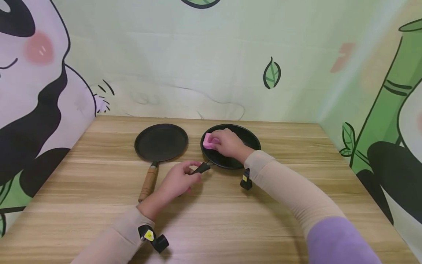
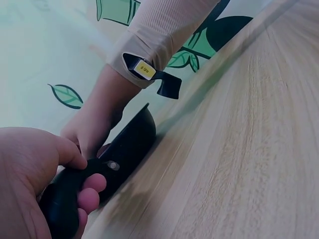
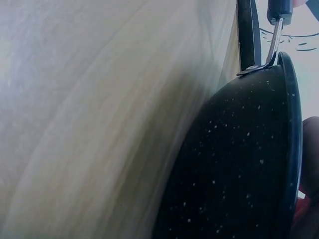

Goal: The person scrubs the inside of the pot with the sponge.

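A black frying pan (image 1: 248, 137) with a speckled outer side (image 3: 234, 164) sits toward the back of the wooden table. My left hand (image 1: 179, 179) grips its black handle (image 1: 202, 168); in the left wrist view the fingers (image 2: 89, 199) curl round that handle. Over the pan, my right hand (image 1: 229, 143) pinches a pink sponge (image 1: 207, 141) against the left part of the inside. The right wrist view shows mostly the pan's outer wall, with only a dark edge of the right hand (image 3: 311, 149) beside the rim.
Left of the frying pan lies a flat black griddle pan (image 1: 161, 142), its wooden handle (image 1: 149, 183) pointing to the front beside my left wrist. The wooden table (image 1: 211, 227) ends at a printed wall cloth (image 1: 165, 73) at the back and sides.
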`<state>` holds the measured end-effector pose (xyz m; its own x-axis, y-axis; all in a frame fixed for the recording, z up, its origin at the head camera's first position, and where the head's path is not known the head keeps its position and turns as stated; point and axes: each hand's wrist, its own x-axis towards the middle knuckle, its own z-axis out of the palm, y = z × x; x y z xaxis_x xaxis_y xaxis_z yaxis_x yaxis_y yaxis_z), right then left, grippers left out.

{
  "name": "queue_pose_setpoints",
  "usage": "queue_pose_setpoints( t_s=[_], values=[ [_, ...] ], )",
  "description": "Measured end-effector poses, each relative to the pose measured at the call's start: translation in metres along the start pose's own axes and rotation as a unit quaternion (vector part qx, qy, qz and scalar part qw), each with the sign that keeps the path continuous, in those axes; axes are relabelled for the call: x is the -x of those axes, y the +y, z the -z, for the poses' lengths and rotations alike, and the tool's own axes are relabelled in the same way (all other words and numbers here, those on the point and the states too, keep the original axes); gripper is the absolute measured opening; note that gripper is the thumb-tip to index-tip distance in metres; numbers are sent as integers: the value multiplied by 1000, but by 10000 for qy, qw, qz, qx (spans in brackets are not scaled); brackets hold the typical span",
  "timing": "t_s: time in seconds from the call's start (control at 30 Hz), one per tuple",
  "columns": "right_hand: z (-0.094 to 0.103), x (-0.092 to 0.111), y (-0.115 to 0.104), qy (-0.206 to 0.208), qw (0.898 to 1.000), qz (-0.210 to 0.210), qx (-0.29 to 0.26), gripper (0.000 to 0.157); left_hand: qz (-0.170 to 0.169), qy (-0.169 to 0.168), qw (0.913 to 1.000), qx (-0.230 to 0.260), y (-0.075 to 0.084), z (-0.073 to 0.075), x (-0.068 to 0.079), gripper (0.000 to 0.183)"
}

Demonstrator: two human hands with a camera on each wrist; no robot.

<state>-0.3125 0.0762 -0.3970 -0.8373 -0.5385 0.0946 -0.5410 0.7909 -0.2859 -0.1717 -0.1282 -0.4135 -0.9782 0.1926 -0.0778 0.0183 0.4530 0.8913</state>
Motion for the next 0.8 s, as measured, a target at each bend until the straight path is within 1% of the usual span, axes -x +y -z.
queue_pose_setpoints(
  t_s=[0.1, 0.23, 0.37, 0.57, 0.63, 0.8],
  values=[
    [0, 1, 0, -16, 9999, 110, 84, 18, -64, 23, 10000, 3, -1, 0, -1, 36],
    [1, 5, 0, -84, 9986, 504, 141, 16, -108, 64, 9999, 14, -1, 1, -1, 36],
    [3, 15, -2, -218, 9964, 818, 103, 14, -144, 87, 9999, 13, -3, 3, -3, 37],
    [7, 32, 3, -177, 9904, 1355, 197, 13, -161, 70, 9998, 112, -3, 4, -2, 37],
    [9, 37, 5, -231, 9891, 1441, 177, 13, -157, 70, 9998, 120, -2, 3, -2, 37],
    [15, 49, 14, -459, 9888, 1416, 51, 14, -102, 71, 9999, 82, -1, 3, -1, 36]
  ],
)
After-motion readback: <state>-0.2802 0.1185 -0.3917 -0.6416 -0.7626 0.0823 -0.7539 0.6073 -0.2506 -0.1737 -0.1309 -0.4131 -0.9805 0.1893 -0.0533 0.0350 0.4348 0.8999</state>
